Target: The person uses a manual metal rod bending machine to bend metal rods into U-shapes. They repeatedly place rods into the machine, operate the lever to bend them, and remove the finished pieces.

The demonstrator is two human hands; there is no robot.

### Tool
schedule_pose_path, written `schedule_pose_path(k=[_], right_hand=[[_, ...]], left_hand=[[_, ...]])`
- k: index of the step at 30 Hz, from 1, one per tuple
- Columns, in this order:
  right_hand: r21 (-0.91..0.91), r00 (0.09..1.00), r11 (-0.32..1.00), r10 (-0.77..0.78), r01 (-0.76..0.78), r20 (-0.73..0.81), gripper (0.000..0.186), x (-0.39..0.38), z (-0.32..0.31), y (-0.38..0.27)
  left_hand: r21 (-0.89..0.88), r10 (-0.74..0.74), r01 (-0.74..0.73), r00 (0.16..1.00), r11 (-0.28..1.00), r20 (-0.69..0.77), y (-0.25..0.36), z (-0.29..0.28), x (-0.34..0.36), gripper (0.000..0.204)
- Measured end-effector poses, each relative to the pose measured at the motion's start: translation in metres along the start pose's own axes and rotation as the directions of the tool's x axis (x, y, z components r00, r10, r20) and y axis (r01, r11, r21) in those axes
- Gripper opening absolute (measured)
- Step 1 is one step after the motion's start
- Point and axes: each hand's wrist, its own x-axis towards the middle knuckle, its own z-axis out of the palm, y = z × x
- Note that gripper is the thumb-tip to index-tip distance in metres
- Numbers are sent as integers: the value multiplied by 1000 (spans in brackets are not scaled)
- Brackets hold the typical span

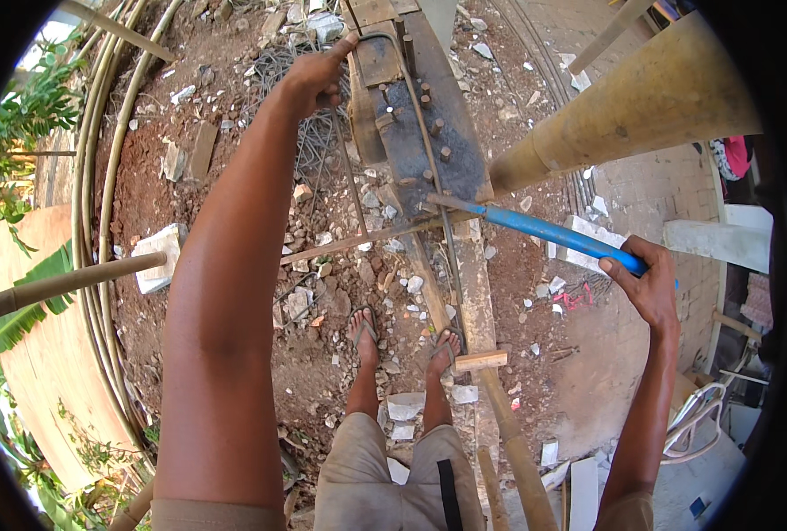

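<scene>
A thin steel rod [437, 173], bent at its far end, runs lengthwise over a dark metal plate [406, 146] with several upright pegs. My left hand [314, 81] reaches to the bent end. Its index finger lies along the corner and the other fingers are curled in; part of the rod is hidden there. My right hand [648, 279] is closed round the end of a blue-handled bar, a rod-bending lever [561, 234]. The lever's head meets the rod at the plate's near edge.
The plate sits on a wooden beam [477, 292] with a small wood block [480, 361] across it. A thick bamboo pole [632, 106] slants in at right. Tangled wire [291, 97] and rubble lie at left. My sandalled feet [364, 332] straddle broken stones.
</scene>
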Motion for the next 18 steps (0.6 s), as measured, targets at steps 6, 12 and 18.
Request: schedule_pose_path(k=[6,12,18], right_hand=[[15,987,989,148,-149,67,46,-21,23,-10],[-14,999,999,34,-34,-19,45,-15,13,-2],[10,999,1000,9,-9,-36,50,-25,22,2]], left_hand=[[-38,12,-11,1000,999,23,1,-1,-3,62],[-54,29,-27,999,998,41,-2,-2,2,62],[-48,31,-29,999,998,33,-5,-2,8,64]])
